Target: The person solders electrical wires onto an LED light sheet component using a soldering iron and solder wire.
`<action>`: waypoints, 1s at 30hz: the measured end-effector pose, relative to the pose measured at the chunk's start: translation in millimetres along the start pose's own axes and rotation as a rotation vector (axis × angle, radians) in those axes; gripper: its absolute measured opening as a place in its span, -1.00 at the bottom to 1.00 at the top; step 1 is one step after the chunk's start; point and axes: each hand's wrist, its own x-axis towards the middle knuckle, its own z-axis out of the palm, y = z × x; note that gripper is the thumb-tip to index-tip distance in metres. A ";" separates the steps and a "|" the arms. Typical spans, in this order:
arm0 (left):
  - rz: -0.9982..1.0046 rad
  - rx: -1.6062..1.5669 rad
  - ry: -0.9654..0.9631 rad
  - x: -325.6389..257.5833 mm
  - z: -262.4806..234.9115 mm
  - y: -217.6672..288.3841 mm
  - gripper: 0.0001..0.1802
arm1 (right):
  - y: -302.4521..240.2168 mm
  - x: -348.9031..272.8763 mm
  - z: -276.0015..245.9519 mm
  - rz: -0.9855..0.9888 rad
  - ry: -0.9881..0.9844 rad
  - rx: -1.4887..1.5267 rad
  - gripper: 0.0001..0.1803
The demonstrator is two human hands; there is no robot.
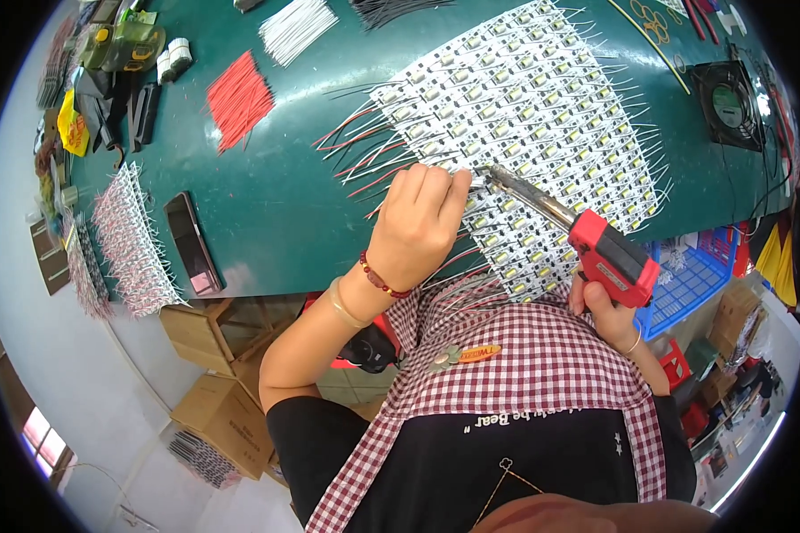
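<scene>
**On the green table (276,204): one big LED panel (542,115), two busy hands**

So the panel is lying flat, its near corner poking over the table edge by the apron. It's a white sheet of rows of little chips, with red, white and black leads (351,124) sticking out of its left side.

Over the panel's left part, the left hand (418,218) has its fingertips pinched together; whatever's between them is too small to make out. The right hand (603,313), at the panel's near right side, is curled around the grip of a red and black soldering gun (612,258). Its metal tip is right by those left fingertips, but can't tell if it's touching anything. There's small pale lettering on the gun's red side.

More writing on the near side of the panel: an orange badge (478,354) with lettering on the checked apron (533,382), and white text, upside down from here, on the black shirt (560,462).

Left of the panel: a bundle of red wires (240,102), then a dark phone (192,242) and another wired sheet (132,240). White wires (298,29) sit off its far left corner. Right of it: a black fan (729,107) and, lower down, a blue basket (684,289).
</scene>
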 end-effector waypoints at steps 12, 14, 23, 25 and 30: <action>-0.063 0.001 -0.040 5.7 -2.9 7.9 -0.66 | 5.4 -2.7 -1.4 -0.038 -0.028 0.040 -0.41; -0.038 0.024 -0.046 5.7 -3.4 6.4 -0.69 | 5.2 -3.6 -2.6 -0.040 -0.033 0.053 -0.39; -0.078 0.030 -0.048 1.9 -7.6 8.1 -0.66 | 3.7 -2.4 -3.2 -0.008 -0.039 0.037 -0.41; -0.086 0.022 -0.046 -0.2 -7.1 7.9 -0.65 | -3.7 -0.6 -4.0 0.059 -0.072 0.074 -0.77; -0.084 0.011 -0.023 -2.3 -4.9 9.7 -0.64 | 4.1 -2.8 -3.7 0.036 -0.079 -0.004 -0.69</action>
